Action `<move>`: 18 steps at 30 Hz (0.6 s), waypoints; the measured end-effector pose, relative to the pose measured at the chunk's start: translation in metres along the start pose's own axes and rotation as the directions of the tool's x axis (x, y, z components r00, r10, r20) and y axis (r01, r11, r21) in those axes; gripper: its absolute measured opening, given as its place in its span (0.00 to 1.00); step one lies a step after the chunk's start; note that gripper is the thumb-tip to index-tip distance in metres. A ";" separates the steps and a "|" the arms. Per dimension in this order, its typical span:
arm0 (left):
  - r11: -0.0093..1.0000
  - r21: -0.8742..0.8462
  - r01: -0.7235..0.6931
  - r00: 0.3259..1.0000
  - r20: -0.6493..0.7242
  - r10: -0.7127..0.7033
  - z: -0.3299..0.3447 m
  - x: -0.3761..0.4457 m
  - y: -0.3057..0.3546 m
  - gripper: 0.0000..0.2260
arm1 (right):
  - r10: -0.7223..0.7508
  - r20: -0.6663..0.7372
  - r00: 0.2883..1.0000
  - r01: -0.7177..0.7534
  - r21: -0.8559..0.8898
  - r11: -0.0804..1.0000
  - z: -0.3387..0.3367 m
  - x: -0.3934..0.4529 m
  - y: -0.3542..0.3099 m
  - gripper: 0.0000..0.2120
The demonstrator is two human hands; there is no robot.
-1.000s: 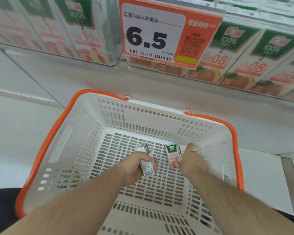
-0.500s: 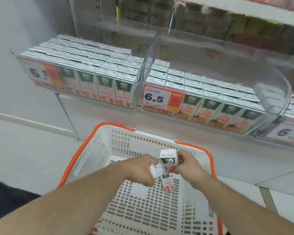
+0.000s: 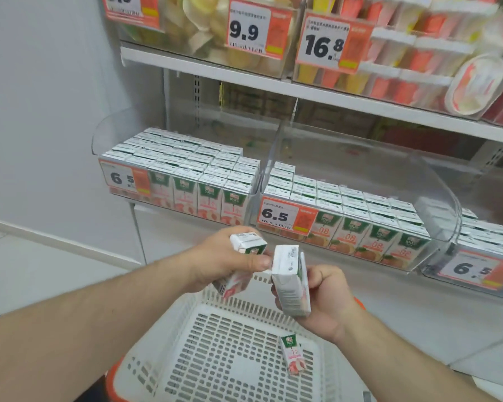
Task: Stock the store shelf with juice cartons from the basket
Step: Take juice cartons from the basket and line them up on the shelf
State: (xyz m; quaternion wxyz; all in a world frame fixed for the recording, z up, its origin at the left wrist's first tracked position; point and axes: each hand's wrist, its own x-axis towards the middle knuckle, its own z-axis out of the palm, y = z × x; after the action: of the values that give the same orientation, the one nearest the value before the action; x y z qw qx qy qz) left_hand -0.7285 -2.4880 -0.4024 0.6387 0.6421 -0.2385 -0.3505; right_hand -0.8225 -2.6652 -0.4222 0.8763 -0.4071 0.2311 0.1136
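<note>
Carton A (image 3: 246, 264): gripped in the left hand (image 3: 224, 261), fingers curled round its body, thumb across the front; top end tilted up toward the shelf, lower end pointing down over the basket.

Carton B (image 3: 290, 281): gripped in the right hand (image 3: 325, 297), fingers wrapped behind it; white top and side faced the camera, roughly upright, leaning slightly. Its top corner stood just beside the left thumb; whether they touched could not be told.

Carton C (image 3: 293, 355): lay flat on the basket floor, right of centre, green end far, peach print near.

Basket (image 3: 215, 343): white slotted plastic with orange rim, directly below both hands, near the camera.

Left bin (image 3: 183, 181): clear plastic, on the lower shelf, far left; held upright rows of cartons with peach fronts, nearly full; price tag (image 3: 125, 178) reading 6.5 at its left front.

Middle bin (image 3: 360, 216): clear plastic, right of the left bin; held rows of cartons with orange-fruit fronts, rear part unfilled; second tag (image 3: 285, 216) reading 6.5 at its left front.

Right bin (image 3: 482, 256): only partly in view at far right, with a third 6.5 tag (image 3: 476, 269).

Upper shelf (image 3: 302, 91): bore clear bins of blurred yellow and red packaged goods, tags reading 9.9 (image 3: 253, 30) and 16.8 (image 3: 328, 44).
</note>
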 end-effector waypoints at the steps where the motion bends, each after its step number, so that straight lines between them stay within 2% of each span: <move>1: 1.000 0.005 -0.029 0.999 0.018 0.028 0.001 -0.003 0.004 0.32 | 0.013 0.010 1.000 -0.013 0.034 0.999 0.006 0.000 0.001 0.22; 3: 0.997 -0.002 -0.082 0.997 0.011 0.082 0.003 -0.008 0.007 0.38 | 0.025 0.026 0.999 -0.027 0.091 0.995 0.018 0.001 0.002 0.21; 5: 0.991 -0.039 -0.126 0.992 -0.022 0.126 0.006 -0.013 0.008 0.39 | 0.028 0.021 0.999 -0.030 0.117 0.993 0.029 0.003 0.002 0.21; 9: 0.984 0.012 -0.178 0.966 -0.189 0.177 0.015 -0.014 0.011 0.24 | 0.062 -0.044 0.997 -0.050 0.229 0.972 0.037 0.020 0.000 0.24; 12: 0.978 0.062 -0.197 0.930 -0.304 0.207 0.014 -0.007 0.007 0.25 | 0.044 -0.022 0.999 -0.038 0.225 0.974 0.044 0.031 -0.006 0.28; 16: 0.970 0.089 -0.228 0.900 -0.361 0.244 0.006 -0.003 0.008 0.23 | -0.010 0.030 1.000 0.009 0.027 1.000 0.059 0.035 -0.019 0.28; 18: 0.952 0.169 -0.255 0.865 -0.400 0.303 0.002 -0.003 0.013 0.23 | -0.084 -0.034 0.996 0.073 -0.253 0.965 0.064 0.034 -0.029 0.23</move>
State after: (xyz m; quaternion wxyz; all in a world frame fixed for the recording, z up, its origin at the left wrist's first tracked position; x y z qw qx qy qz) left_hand -0.7300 -2.4877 -0.3894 0.6826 0.6953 -0.2045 -0.0940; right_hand -0.7623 -2.6346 -0.3841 0.8160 -0.5263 0.2179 0.0982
